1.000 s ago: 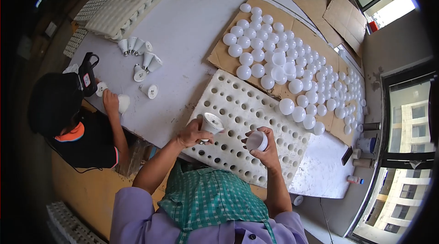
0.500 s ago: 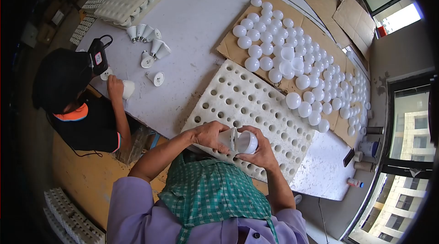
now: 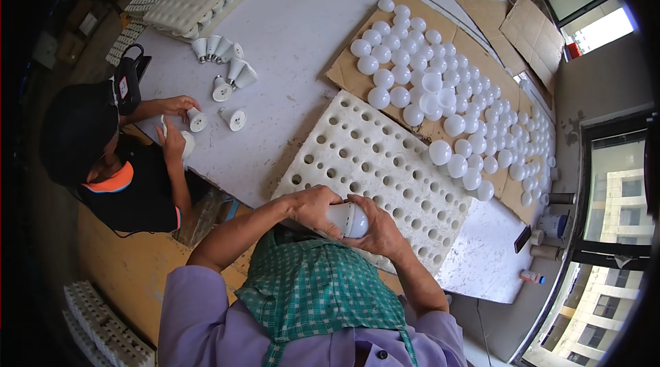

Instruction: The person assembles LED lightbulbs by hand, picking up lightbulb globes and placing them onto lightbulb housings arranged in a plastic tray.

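My left hand (image 3: 315, 210) is wrapped round the white bulb base (image 3: 338, 216). Against its rim sits a round white bulb cover (image 3: 357, 221), gripped by the fingers of my right hand (image 3: 380, 231). Base and cover meet with no gap that I can see; the fingers hide part of both. Below my hands lies a pale foam tray (image 3: 375, 147) full of round holes. Beyond it, many loose white bulb covers (image 3: 440, 152) rest on a cardboard sheet (image 3: 342, 68).
To the left, a co-worker (image 3: 130, 154) handles a bulb base (image 3: 196, 119). Several bulb bases (image 3: 234, 118) lie on the white table (image 3: 295, 30) nearby. A filled foam tray (image 3: 182, 6) stands at the far left. A dark phone (image 3: 523, 239) lies near the right edge.
My hands have come together, and the cover, earlier tilted apart from the base, now sits against it. The co-worker's far hand has reached out to a bulb base on the table.
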Tool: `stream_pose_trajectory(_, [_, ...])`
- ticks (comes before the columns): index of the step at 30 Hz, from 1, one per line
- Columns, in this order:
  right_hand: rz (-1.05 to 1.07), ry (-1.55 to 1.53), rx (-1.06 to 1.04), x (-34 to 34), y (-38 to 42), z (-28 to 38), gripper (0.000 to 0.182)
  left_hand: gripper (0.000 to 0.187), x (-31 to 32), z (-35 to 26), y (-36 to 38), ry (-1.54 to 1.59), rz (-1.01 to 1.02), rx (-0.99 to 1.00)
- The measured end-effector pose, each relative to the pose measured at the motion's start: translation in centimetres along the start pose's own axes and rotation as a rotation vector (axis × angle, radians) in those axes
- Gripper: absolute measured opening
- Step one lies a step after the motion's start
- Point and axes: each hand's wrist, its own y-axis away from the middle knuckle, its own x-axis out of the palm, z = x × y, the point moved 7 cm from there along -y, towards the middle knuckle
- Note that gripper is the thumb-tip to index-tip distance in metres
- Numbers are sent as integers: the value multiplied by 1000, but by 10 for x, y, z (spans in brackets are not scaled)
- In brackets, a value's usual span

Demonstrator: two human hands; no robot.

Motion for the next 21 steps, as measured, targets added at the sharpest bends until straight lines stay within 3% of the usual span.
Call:
stream_pose_trajectory(3, [-80, -76, -70, 6, -2, 2, 80, 60, 1, -4, 1, 19, 11, 6])
stream_pose_trajectory(5, [-324, 13, -413, -6, 4, 28, 74, 60, 3, -8, 3, 23, 15, 20])
stream_pose_trajectory(7, [-341, -40, -436, -4, 7, 26, 70, 59, 3, -22, 5, -18, -49, 168])
stream_pose_trajectory(11, [-349, -111, -508, -4, 12, 23, 58, 59, 6, -29, 5, -67, -45, 151])
stream_pose_trajectory(17, [-309, -176, -474, -5, 6, 10, 53, 57, 12, -17, -2, 20, 20, 0])
stream_pose_trajectory(19, [-274, -275, -408, -4, -8, 1, 54, 55, 12, -5, -4, 133, 39, -131])
stream_pose_trajectory(21, [-230, -349, -338, -8, -18, -9, 57, 56, 3, 2, -6, 148, 6, -81])
